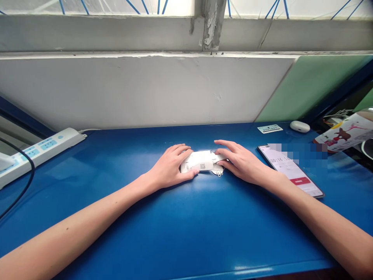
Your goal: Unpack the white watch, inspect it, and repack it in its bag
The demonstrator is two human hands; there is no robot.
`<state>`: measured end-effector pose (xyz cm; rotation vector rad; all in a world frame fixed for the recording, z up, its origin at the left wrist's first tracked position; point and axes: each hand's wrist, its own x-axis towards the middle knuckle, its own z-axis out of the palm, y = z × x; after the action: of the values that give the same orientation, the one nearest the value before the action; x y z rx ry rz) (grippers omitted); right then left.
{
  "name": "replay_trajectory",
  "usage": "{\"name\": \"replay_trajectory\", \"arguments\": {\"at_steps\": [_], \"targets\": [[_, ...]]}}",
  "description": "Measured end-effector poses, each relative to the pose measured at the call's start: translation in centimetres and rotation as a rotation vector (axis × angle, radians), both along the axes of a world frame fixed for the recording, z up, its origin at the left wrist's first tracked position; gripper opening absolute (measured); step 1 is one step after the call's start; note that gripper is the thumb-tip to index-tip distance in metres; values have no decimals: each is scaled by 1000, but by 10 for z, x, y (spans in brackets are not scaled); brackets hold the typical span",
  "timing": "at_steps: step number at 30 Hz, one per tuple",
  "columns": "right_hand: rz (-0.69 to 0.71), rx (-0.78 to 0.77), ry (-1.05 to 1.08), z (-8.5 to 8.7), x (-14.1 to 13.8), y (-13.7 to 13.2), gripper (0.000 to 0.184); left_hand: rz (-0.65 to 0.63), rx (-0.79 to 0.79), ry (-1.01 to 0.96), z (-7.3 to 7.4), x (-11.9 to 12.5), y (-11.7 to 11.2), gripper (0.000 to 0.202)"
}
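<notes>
A small white packet [201, 161] with a printed label and a square code lies on the blue table between my hands. My left hand [171, 166] is closed around its left end, thumb along the near edge and fingers over the far side. At the other end my right hand [237, 161] pinches a narrow white strip between thumb and fingers, with the index finger raised. Under the strip shows a pale rounded piece [218, 170] with a small metal bit at its near edge. What kind of thing it is, I cannot make out; the fingers cover part of it.
Right of my hand lies a phone [291, 171] showing a timer. Behind it are a card [269, 128] and a white earbud case [300, 126]. A patterned carton [346, 132] leans at far right. A white power strip [43, 149] and a black cable [29, 182] occupy the left.
</notes>
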<state>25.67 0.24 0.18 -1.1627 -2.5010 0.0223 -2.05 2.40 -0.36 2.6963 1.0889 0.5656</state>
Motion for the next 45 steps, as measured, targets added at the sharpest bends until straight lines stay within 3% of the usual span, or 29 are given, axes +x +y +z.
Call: {"name": "replay_trajectory", "arguments": {"at_steps": [10,20,26,31,36,40,45], "targets": [[-10,-91,-27,6,18,8,27,-13,-23,-1,4,2,1,56],[-51,-21,52,13,19,9,32,-25,-15,7,8,2,4,49],[-70,14,70,16,29,14,30,-31,14,49,6,1,4,52],[-109,100,206,19,31,16,29,-29,7,74,6,1,4,57],[-47,156,219,16,22,10,32,-52,-75,99,9,-3,5,65],[-30,165,213,14,15,6,32,-44,-167,14,14,-7,6,77],[38,177,265,16,4,-1,24,-94,-68,-142,27,3,-4,59]]}}
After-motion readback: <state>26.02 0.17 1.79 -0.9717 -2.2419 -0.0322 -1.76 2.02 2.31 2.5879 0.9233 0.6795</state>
